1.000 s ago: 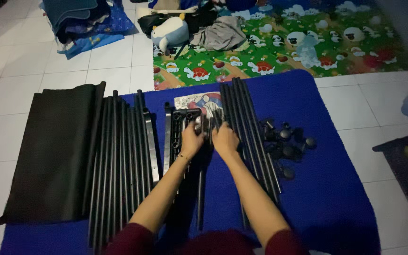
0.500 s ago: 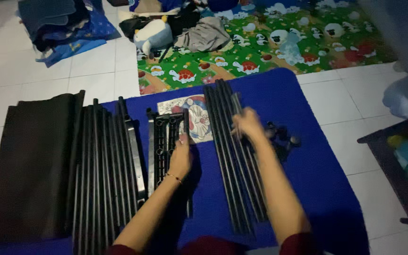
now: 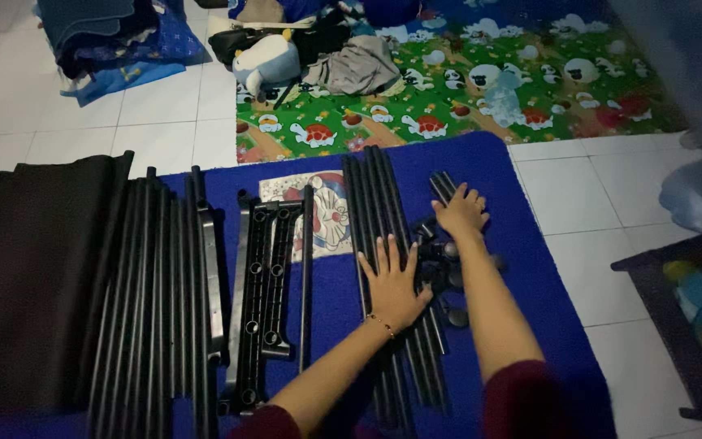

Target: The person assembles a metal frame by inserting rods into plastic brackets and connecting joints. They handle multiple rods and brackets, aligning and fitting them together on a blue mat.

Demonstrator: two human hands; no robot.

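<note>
Head view, looking down at a dark blue fabric mat [image 3: 530, 244] spread on a white tiled floor [image 3: 107, 122]. The left hand [image 3: 392, 280] lies flat, palm down, on a bundle of long black metal tubes [image 3: 375, 203] that runs lengthwise down the mat's middle. Its fingers [image 3: 387, 248] are spread apart and grip nothing; the flat press appears to keep the round tubes from rolling. The right hand [image 3: 461, 213] rests further up and to the right, fingers likewise apart and unclosed, its fingertips on a pair of short black tubes [image 3: 442, 185] just beside the long bundle. Below it, touching the right forearm, sits a cluster of small black round plastic fittings [image 3: 440, 268].

To the left of the hands, well apart from them:
- a single thin black rod [image 3: 306, 268], lying alone;
- two black plastic bars with round sockets [image 3: 262, 284], side by side;
- a wider set of long black poles [image 3: 152, 284], parallel and touching;
- a folded sheet of black fabric [image 3: 30, 276] at the mat's left edge.

The parts lie grouped by kind and aligned in one direction — a layout that seems meant for sorting. A printed paper sheet with a cartoon figure [image 3: 327, 211] lies between the socketed bars and the tube bundle. Beyond the mat: a green cartoon-patterned play mat [image 3: 546, 89] bearing a heap of clothing [image 3: 359, 65] and a plush toy [image 3: 266, 61].
</note>
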